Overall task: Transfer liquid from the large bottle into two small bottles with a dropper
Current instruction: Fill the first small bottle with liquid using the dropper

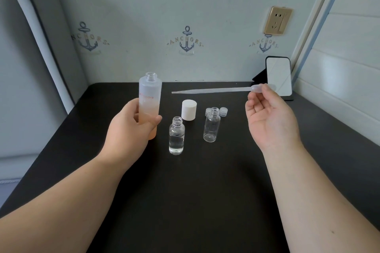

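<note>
Bare table [185, 201] lower centre; left hand [127, 129] gripping large bottle [149, 104], right hand [271, 117] pinching dropper [211, 90] level above small bottles [176, 135].

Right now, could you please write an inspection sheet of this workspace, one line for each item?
Surface: dark matte table, no spills seen.
Job's things: tall frosted large bottle, uncapped; clear small bottle with liquid; clear small bottle, apparently empty; translucent plastic dropper, held level.
Clutter: white cylindrical cap; two small clear caps.
Grippers: left hand grips the large bottle; right hand pinches the dropper's bulb.
Cables: nothing seen.
Surroundings: black-framed mirror, gold wall socket, anchor-print wall.
</note>
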{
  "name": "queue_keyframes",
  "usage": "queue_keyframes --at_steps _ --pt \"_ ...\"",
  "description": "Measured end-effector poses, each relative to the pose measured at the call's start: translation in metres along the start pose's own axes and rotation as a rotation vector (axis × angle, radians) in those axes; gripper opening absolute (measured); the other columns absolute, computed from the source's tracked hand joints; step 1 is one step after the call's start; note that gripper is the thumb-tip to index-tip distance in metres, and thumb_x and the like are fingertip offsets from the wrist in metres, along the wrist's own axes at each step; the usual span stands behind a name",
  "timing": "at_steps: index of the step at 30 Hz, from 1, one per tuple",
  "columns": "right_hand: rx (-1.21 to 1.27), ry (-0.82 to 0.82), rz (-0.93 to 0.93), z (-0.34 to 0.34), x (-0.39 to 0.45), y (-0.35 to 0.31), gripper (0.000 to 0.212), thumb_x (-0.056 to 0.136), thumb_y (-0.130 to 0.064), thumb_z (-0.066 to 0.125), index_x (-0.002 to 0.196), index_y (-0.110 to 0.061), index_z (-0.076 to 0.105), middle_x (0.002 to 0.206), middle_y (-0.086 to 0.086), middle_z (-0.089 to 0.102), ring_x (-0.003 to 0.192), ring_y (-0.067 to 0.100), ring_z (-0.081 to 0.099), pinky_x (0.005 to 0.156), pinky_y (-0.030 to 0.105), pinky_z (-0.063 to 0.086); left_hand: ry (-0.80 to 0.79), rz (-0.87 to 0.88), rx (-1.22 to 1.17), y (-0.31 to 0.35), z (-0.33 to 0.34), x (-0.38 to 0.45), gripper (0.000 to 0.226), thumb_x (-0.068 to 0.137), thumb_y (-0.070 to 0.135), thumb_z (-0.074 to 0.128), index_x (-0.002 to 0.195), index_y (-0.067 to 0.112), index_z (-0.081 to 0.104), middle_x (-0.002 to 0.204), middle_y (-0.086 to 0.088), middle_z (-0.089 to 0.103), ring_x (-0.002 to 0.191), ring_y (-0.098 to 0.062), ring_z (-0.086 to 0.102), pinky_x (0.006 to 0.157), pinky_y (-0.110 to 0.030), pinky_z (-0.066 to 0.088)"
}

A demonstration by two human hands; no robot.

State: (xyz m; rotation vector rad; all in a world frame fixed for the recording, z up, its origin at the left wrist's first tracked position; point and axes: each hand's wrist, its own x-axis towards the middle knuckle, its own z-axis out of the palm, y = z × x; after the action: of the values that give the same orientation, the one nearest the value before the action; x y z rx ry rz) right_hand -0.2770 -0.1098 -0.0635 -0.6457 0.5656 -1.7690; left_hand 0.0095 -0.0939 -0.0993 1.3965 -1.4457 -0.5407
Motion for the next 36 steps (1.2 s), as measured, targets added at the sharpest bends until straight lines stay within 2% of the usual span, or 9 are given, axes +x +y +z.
queue_keyframes --at_steps 4,8,12,17,21,25,31,36 --pt "0.021 -0.016 -0.026 0.001 0.001 -0.001 0.02 0.097 -0.012 0.065 0.081 -0.01 0.077 0.088 0.002 0.073 0.077 0.013 0.07 0.072 0.022 0.055 -0.018 0.049 0.037 0.002 0.001 -0.003 0.031 0.09 0.035 0.072 0.096 0.059 0.053 0.097 0.032 0.061 0.087 0.006 0.061 0.069 -0.026 0.049" --pt "0.007 -0.022 -0.041 0.002 0.0 0.0 0.024 0.097 -0.013 0.064 0.078 -0.012 0.078 0.087 0.001 0.073 0.078 0.012 0.07 0.072 0.022 0.055 -0.024 0.073 0.075 0.003 0.0 -0.004 0.029 0.089 0.033 0.071 0.105 0.052 0.054 0.097 0.023 0.063 0.085 -0.011 0.065 0.076 -0.039 0.055" --pt "-0.026 -0.027 -0.068 0.002 -0.001 -0.001 0.027 0.098 -0.012 0.062 0.076 -0.013 0.078 0.086 0.0 0.073 0.078 0.012 0.07 0.072 0.022 0.054 -0.024 0.098 0.116 0.003 0.001 -0.004 0.032 0.088 0.031 0.072 0.107 0.05 0.054 0.097 0.022 0.063 0.088 -0.007 0.063 0.075 -0.034 0.052" --pt "-0.049 -0.021 -0.088 0.001 -0.001 -0.002 0.018 0.097 -0.011 0.063 0.082 -0.011 0.073 0.086 0.001 0.073 0.076 0.013 0.069 0.071 0.022 0.054 0.006 0.13 0.166 0.004 0.0 -0.003 0.031 0.088 0.03 0.07 0.111 0.047 0.058 0.094 0.019 0.061 0.09 0.0 0.055 0.069 -0.023 0.038" --pt "-0.068 -0.016 -0.099 0.0 0.0 -0.003 0.019 0.097 -0.011 0.063 0.08 -0.012 0.074 0.086 0.001 0.073 0.076 0.013 0.069 0.072 0.022 0.054 0.034 0.145 0.212 0.003 -0.001 -0.001 0.029 0.088 0.028 0.071 0.112 0.042 0.06 0.094 0.017 0.06 0.09 -0.002 0.054 0.068 -0.02 0.035" --pt "-0.106 -0.029 -0.123 0.0 -0.001 -0.003 0.017 0.097 -0.009 0.063 0.082 -0.014 0.071 0.085 0.001 0.074 0.075 0.013 0.068 0.071 0.023 0.053 0.053 0.17 0.262 0.001 -0.001 -0.002 0.036 0.088 0.025 0.073 0.12 0.038 0.062 0.1 0.017 0.059 0.092 -0.005 0.052 0.074 -0.016 0.035" --pt "-0.212 -0.107 -0.126 0.003 -0.005 -0.003 0.025 0.095 -0.008 0.065 0.076 -0.02 0.076 0.086 0.003 0.075 0.072 0.013 0.065 0.072 0.023 0.053 0.059 0.236 0.287 0.002 0.0 -0.001 0.047 0.085 0.018 0.077 0.129 0.031 0.063 0.113 0.012 0.062 0.107 -0.017 0.054 0.089 -0.032 0.043" --pt "-0.296 -0.189 -0.133 0.01 -0.011 0.002 0.029 0.093 -0.002 0.066 0.074 -0.021 0.077 0.087 0.004 0.076 0.073 0.012 0.064 0.069 0.02 0.051 0.071 0.277 0.331 0.001 0.003 -0.002 0.052 0.084 0.017 0.079 0.133 0.024 0.063 0.118 0.007 0.063 0.11 -0.025 0.054 0.094 -0.041 0.046"
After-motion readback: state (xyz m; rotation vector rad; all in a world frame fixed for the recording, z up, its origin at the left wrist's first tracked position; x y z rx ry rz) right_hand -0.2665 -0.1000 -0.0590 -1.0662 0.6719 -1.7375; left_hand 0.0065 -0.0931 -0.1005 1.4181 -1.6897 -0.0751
